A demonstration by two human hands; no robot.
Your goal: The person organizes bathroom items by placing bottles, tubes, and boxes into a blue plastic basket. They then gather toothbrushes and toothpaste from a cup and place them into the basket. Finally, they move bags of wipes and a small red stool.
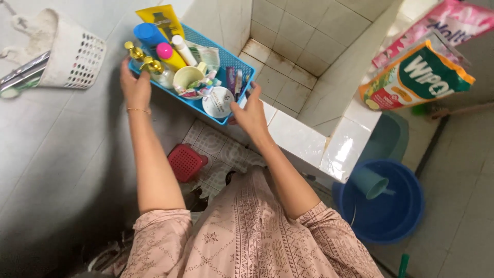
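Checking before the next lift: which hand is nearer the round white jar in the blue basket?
Right. The right hand grips the basket's near end just beside the white jar. The left hand holds the far end of the blue basket, by the gold-capped bottles.

Both bare arms stretch forward and up from the body, spread apart in a narrow V. The left hand [135,87] sits toward eleven o'clock, back of the hand to the camera, fingers [125,66] pointing up and curled around an edge; a thin bracelet circles its wrist. The right hand [251,114] lies toward one o'clock, lower than the left, fingers [253,90] bent and closed in a grip, thumb tucked out of sight. Both elbows are slightly bent, and patterned pink short sleeves cover the upper arms.
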